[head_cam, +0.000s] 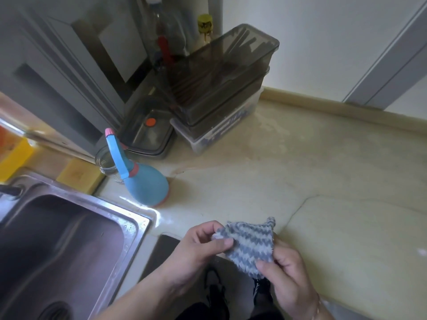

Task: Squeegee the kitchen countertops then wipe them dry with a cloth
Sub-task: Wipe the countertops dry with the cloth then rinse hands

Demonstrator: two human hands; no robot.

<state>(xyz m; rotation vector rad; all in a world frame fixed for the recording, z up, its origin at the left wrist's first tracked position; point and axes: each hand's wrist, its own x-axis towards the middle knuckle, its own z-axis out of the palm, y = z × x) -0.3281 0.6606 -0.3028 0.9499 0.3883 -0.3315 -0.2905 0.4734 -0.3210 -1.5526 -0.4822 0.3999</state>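
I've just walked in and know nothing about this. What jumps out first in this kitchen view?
Front and centre, both hands, left and right, hold a grey striped cloth above the counter's edge. A bright blue spray bottle lies tilted beside the steel sink, with stacked smoky plastic boxes in the corner behind.

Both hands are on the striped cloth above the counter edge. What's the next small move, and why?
Probably lower the striped cloth flat onto the countertop and start wiping. The left hand and right hand pinch it in the air, off the surface, and a wet-looking sheen shows near the clear bin.
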